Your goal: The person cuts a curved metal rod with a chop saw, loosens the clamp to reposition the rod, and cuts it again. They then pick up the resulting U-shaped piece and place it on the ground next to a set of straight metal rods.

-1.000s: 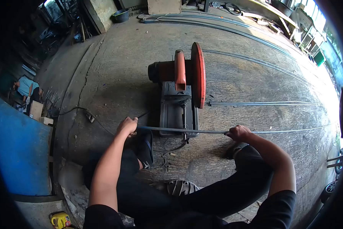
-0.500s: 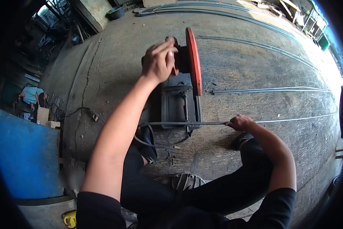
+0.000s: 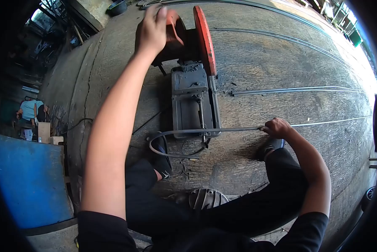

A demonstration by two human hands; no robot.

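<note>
My left hand (image 3: 151, 31) is raised beside the orange handle (image 3: 174, 26) of a cut-off saw. Its fingers look stretched out and somewhat blurred; whether the palm touches the saw head cannot be made out. The saw's red disc guard (image 3: 205, 41) stands tilted up over the dark base (image 3: 190, 110), which carries a clamp screw (image 3: 202, 114). My right hand (image 3: 276, 127) is closed round a long thin metal rod (image 3: 234, 129). Toward the left, the rod passes over the near end of the base and curves back in a hook-like bend.
Several long metal rods (image 3: 297, 90) lie on the concrete floor to the right. A blue panel (image 3: 27, 180) stands at left, with a person in a light blue shirt (image 3: 30, 110) beyond it. A ribbed metal part (image 3: 207, 198) lies between my legs.
The saw head has swung up and back, and my left hand has moved up and left, off the top of the handle. My right hand still holds the rod.
</note>
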